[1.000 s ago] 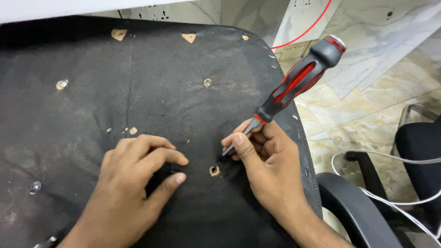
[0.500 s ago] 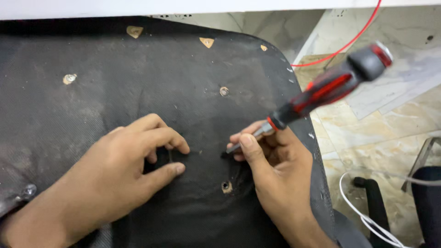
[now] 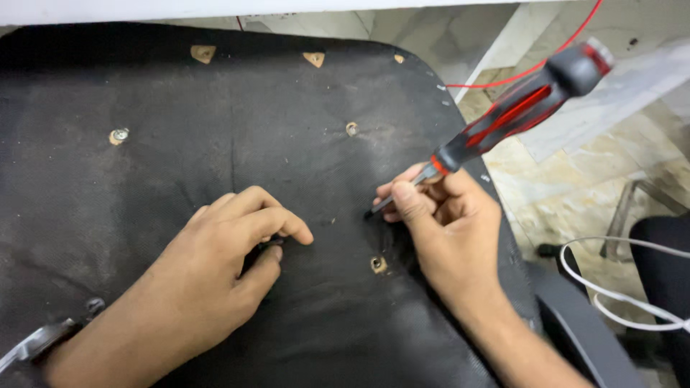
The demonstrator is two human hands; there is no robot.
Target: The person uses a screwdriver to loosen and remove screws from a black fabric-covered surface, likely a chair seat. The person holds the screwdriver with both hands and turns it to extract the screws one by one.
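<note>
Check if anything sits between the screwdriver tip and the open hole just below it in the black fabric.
Nothing visible does. The screwdriver tip rests on the black fabric beside the right hand, and the hole lies just below it across bare fabric. The left hand lies off to the side, clear of that stretch.

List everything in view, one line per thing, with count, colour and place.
Seat underside: one, black fabric, fills the left and centre.
Screwdriver: one, black and red handle, upper right, tip on the fabric.
Bolt holes: several, tan-rimmed, scattered over the fabric.
Red cable: one, upper right floor.
White cable: one, lower right.
Tiled floor: beige, right side.
Left hand: pinching something small and dark on the fabric.
Right hand: grips the screwdriver shaft.
</note>
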